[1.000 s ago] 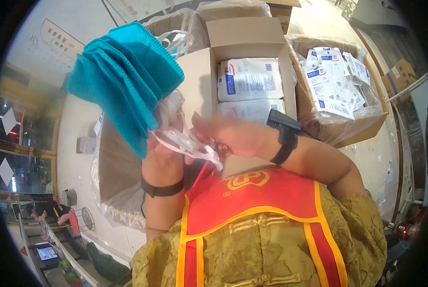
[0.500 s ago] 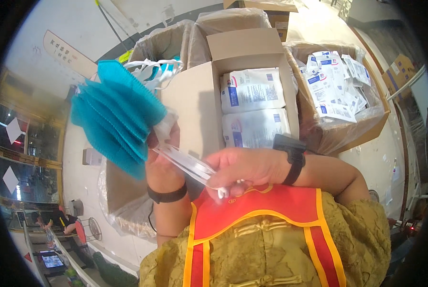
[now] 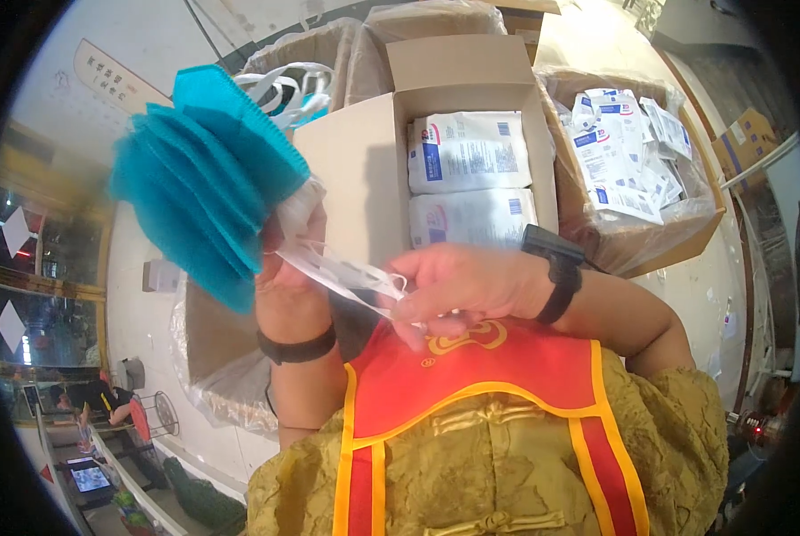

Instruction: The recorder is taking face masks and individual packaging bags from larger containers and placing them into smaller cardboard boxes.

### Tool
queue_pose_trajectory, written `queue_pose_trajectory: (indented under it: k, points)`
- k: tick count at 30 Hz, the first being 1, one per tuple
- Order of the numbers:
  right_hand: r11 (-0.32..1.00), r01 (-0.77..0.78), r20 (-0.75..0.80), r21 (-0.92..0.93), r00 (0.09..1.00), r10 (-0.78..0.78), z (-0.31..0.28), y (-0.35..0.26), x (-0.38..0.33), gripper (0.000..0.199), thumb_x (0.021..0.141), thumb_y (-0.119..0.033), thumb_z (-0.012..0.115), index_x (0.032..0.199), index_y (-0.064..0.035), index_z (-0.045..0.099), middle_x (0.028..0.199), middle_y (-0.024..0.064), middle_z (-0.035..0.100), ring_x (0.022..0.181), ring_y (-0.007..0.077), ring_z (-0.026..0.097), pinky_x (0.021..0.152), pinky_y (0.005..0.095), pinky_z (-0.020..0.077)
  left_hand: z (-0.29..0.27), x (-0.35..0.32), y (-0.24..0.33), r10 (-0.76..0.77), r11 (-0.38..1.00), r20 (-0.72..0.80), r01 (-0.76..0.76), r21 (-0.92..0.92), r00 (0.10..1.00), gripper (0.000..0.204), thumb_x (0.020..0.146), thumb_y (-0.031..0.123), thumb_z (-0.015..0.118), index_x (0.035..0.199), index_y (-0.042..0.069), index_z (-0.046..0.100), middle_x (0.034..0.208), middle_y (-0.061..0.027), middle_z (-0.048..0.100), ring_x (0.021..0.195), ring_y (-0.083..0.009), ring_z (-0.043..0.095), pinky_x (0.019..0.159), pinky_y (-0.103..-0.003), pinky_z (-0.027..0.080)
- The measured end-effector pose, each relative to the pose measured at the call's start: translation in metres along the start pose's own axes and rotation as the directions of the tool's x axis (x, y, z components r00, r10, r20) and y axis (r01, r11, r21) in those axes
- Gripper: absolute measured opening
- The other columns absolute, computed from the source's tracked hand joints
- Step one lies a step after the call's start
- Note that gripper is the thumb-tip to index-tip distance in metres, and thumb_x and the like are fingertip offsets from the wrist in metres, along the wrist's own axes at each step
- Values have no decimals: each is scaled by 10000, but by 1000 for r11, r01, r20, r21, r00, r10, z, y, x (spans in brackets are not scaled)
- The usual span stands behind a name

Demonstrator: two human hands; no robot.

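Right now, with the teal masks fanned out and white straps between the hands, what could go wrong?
The teal masks fan out from the left hand, so an outer one might slip loose. The white straps run in several strands to the right hand and could tangle or slide free.

This looks like a packing workshop or storeroom: an open carton [image 3: 460,64] of white packs [image 3: 467,154] stands among plastic-lined cardboard boxes [image 3: 683,239], one heaped with loose white packets [image 3: 623,154]. The dim, bent left edge possibly shows glazed panels [image 3: 69,232].
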State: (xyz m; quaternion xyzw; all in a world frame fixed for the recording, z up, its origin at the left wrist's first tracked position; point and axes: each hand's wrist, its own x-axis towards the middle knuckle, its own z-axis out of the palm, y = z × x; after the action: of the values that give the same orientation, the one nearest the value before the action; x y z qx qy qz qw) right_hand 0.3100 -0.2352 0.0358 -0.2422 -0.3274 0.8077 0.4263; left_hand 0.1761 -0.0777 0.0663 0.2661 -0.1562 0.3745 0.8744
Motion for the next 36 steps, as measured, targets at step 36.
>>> queue_pose_trajectory:
  k: [36]
  points:
    - [734, -311, -385, -604, 920, 73, 22, -29, -149, 309, 1033, -284, 413, 882, -54, 553, 785, 10, 558, 703, 107, 520, 647, 266, 439, 20, -47, 42, -598, -603, 38, -480, 637, 801, 338, 606, 96, 729, 922, 94, 609, 806, -58, 583, 634, -270, 595, 542, -370, 472]
